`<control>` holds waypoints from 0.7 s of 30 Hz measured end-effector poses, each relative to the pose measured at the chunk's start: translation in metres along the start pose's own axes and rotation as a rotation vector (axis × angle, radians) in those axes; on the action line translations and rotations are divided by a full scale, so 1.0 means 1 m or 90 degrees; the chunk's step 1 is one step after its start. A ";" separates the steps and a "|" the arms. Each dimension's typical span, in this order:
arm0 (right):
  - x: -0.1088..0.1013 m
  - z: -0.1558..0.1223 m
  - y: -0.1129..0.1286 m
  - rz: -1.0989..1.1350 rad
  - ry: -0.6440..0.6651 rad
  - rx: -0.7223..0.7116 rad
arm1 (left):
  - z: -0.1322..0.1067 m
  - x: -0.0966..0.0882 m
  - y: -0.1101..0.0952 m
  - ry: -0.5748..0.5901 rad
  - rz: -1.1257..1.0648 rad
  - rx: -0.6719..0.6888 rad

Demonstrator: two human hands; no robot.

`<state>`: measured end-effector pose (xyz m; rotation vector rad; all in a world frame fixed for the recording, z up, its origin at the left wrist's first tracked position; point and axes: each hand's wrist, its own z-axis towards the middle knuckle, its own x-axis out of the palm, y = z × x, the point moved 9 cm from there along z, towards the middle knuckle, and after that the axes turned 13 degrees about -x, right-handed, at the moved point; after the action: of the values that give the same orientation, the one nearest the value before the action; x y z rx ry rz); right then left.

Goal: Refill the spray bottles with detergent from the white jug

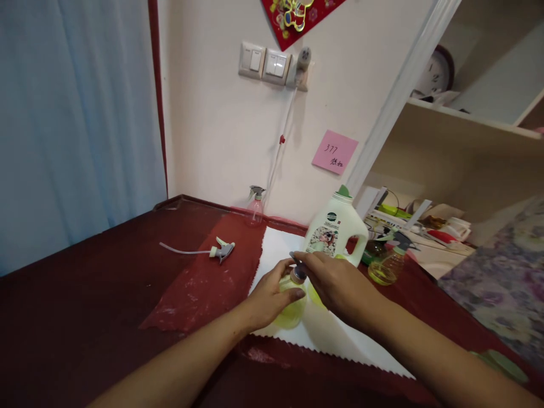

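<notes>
Yellow-green translucent bottle [289, 315], grey neck [300, 274] | left hand [268, 297] clasping it | right hand [334, 279] at top, grip unclear

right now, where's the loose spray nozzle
In the head view, the nozzle lies left of the white sheet, on the lighter red patch, beyond the left hand.

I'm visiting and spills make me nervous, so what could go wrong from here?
If the left hand loses its hold, the small bottle might tip and wet the white sheet with yellow liquid. The right hand, close to the large jug, could perhaps knock it over.
</notes>
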<state>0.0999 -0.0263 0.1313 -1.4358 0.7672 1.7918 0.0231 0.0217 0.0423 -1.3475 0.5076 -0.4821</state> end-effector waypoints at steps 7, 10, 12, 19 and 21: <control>0.000 0.000 -0.005 -0.001 -0.017 -0.017 | -0.002 0.001 -0.002 -0.008 0.014 -0.003; 0.002 0.003 0.000 -0.027 0.007 -0.034 | -0.002 0.001 -0.004 -0.009 0.010 0.001; 0.002 0.004 0.002 -0.043 0.023 -0.035 | -0.003 0.000 -0.003 -0.012 0.009 0.002; -0.002 0.007 0.003 -0.034 0.025 -0.018 | -0.001 -0.004 -0.010 -0.051 0.032 0.000; -0.003 0.008 0.004 -0.033 0.022 -0.015 | 0.000 -0.008 -0.014 -0.103 0.039 -0.001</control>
<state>0.0930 -0.0226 0.1356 -1.4927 0.7213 1.7467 0.0161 0.0240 0.0569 -1.3550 0.4143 -0.3193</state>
